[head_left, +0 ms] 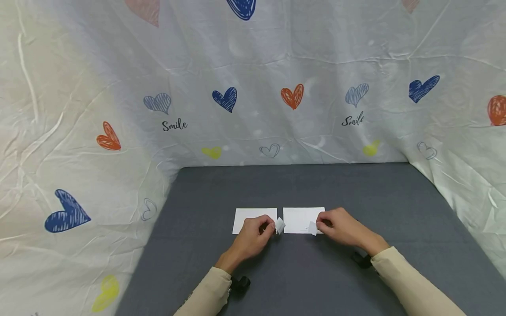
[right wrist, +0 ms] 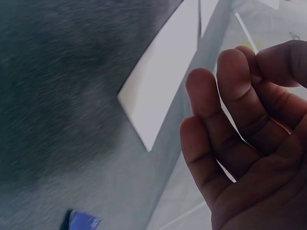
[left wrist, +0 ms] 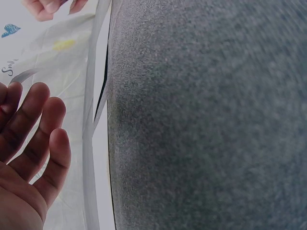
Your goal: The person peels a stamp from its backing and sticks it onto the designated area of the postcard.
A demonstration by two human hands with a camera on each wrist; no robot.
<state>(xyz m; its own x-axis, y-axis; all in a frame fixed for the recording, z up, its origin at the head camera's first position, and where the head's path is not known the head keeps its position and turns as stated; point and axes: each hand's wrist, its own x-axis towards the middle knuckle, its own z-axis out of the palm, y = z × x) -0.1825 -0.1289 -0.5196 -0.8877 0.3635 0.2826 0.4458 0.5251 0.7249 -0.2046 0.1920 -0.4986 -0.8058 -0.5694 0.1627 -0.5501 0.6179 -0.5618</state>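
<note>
Two white cards lie flat side by side on the grey table, a narrow gap between them. My left hand is over the left card's near right corner and pinches a small white paper piece between thumb and finger. Above the right card's near right corner, my right hand pinches another small paper piece. In the right wrist view, that piece appears as a thin edge by the fingertips, and the other fingers are loosely bent.
Grey cloth covers the table. A white curtain with printed hearts hangs behind and along the sides. A small blue object lies on the table, partly cut off in the right wrist view. Each wrist carries a black camera.
</note>
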